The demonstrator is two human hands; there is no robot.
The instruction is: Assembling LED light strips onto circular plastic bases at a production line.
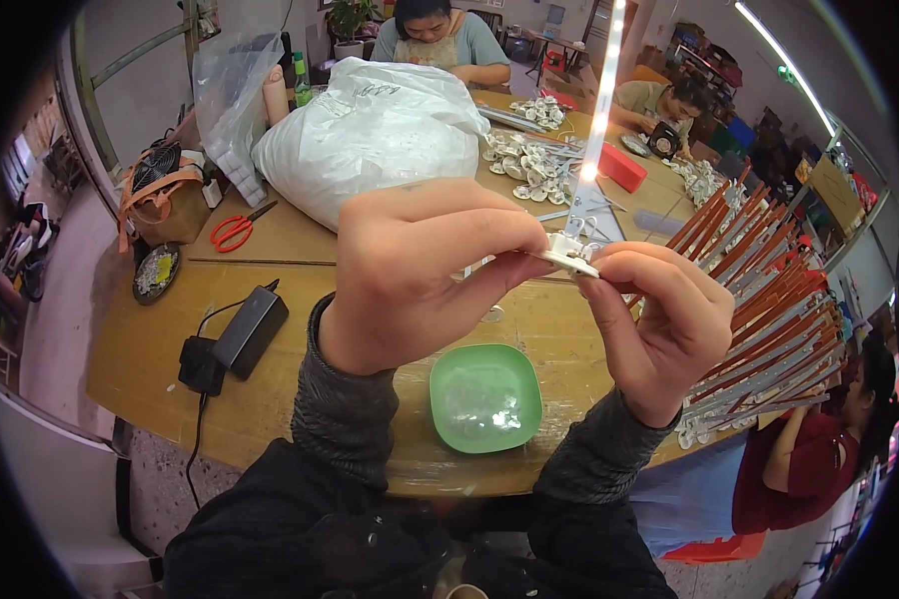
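Observation:
Above the middle of the table, my left hand [410, 275] and my right hand [664, 324] pinch opposite edges of a small white disc-like fitting [571, 262] between thumbs and fingers. A narrow light strip [599, 135], glowing brightly along its length, rises from the fitting and runs away toward the top of the view. Where it joins the fitting, thin white wires or clips show, too small to make out. Below my hands a square green bowl [442, 414] rests on the table, with shiny clear material in it.
A bulging white sack [380, 135] stands behind my left hand. Red-handled scissors [232, 233] and a black power adapter [253, 329] lie left. Many strips [779, 339] crowd the right side. White fittings [534, 165] are heaped farther back, near a red box [621, 168]. Other people sit around the table.

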